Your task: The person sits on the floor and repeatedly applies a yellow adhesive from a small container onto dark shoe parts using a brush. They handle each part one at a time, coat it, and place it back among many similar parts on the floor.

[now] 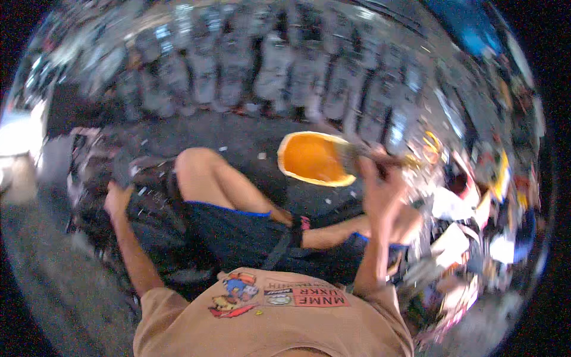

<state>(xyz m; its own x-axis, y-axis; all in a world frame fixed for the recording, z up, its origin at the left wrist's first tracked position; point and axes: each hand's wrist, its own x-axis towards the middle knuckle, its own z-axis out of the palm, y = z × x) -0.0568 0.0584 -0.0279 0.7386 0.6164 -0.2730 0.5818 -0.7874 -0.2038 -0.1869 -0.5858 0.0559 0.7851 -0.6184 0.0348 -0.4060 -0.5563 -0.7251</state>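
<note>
My left hand (118, 200) is out to the left, closed round the lower end of a flat dark grey piece shaped like a shoe sole (122, 168), which stands up from the fingers. In front of my right knee, my right hand (382, 187) grips a brush (355, 156), badly smeared by motion. The brush's grey end overlaps the right rim of a pale-edged bowl of orange, glue-like liquid (312, 158). Whether the brush touches the liquid, I cannot tell.
Rows of grey sole-shaped pieces (273, 68) lie across the far side. Mixed scraps and litter (455, 238) pile up at my right. A blue object (467, 24) is at the far right. My bent left knee (199, 166) rises between my arms.
</note>
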